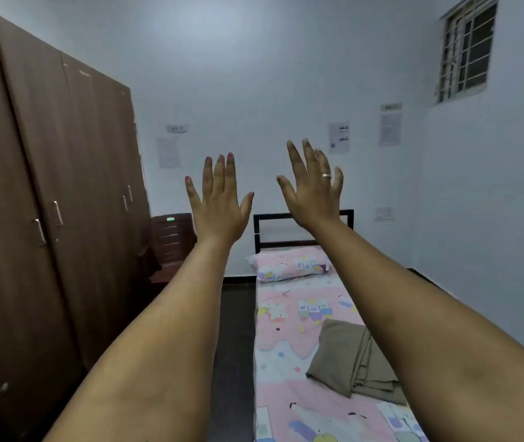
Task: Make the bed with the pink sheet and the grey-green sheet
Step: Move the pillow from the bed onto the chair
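Raised, fingers spread, each grip empty: left hand (219,215), right hand (313,199). Folded grey-green sheet (350,362) at 5 o'clock, lying on pink sheet (281,342), which seems spread flat. Beyond, pillow (289,264) near 12 o'clock. Pink layer likely done; next: lower hands, grasp grey-green sheet, unfold.

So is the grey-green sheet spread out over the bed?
No, the grey-green sheet lies folded in a pile on the pink sheet, and both hands are raised, holding nothing.

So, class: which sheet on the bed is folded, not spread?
The grey-green sheet: it lies as a folded stack on top of the pink sheet, which is spread flat.
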`<state>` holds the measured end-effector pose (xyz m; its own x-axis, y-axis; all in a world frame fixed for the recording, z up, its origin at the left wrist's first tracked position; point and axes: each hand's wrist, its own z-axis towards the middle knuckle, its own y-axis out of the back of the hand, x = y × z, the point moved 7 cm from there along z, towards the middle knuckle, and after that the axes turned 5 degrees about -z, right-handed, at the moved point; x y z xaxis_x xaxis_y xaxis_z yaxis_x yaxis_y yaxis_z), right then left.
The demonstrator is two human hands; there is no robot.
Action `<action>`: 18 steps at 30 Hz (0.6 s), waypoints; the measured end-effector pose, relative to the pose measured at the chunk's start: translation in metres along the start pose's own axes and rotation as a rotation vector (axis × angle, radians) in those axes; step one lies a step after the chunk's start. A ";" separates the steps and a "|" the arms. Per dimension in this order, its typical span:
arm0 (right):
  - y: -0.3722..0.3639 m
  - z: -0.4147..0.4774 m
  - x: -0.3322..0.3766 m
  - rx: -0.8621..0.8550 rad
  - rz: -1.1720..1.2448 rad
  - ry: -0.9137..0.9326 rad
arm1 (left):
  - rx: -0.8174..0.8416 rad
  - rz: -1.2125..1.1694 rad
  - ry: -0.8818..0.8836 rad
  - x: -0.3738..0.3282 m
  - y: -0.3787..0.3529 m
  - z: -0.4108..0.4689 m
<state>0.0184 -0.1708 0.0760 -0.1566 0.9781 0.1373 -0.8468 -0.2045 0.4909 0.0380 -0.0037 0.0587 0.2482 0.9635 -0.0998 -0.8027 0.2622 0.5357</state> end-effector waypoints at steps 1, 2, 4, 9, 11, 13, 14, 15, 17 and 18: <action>-0.012 -0.003 0.007 0.026 -0.003 -0.013 | 0.009 0.025 0.016 0.011 -0.006 -0.001; -0.023 -0.004 0.012 0.045 -0.009 -0.020 | 0.024 0.030 0.025 0.021 -0.011 -0.002; -0.057 -0.012 0.023 0.105 -0.026 -0.038 | 0.052 0.049 0.029 0.047 -0.034 -0.006; -0.139 -0.014 0.061 0.164 -0.041 -0.088 | 0.132 0.008 0.025 0.108 -0.087 -0.004; -0.176 -0.014 0.079 0.199 -0.035 -0.115 | 0.148 0.002 -0.006 0.133 -0.106 0.001; -0.208 -0.015 0.093 0.220 -0.027 -0.154 | 0.141 0.010 -0.053 0.156 -0.122 0.006; -0.224 -0.015 0.100 0.222 -0.021 -0.173 | 0.149 0.013 -0.065 0.169 -0.131 0.008; -0.240 -0.016 0.107 0.226 -0.017 -0.189 | 0.162 0.017 -0.075 0.183 -0.140 0.009; -0.269 -0.024 0.116 0.252 -0.026 -0.202 | 0.193 0.015 -0.072 0.207 -0.159 0.008; -0.285 -0.027 0.120 0.278 -0.026 -0.208 | 0.227 0.009 -0.069 0.219 -0.170 0.008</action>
<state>0.2269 0.0060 -0.0708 -0.0054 0.9600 0.2800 -0.6739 -0.2104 0.7082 0.2332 0.1625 -0.0476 0.2843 0.9579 -0.0408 -0.6643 0.2275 0.7120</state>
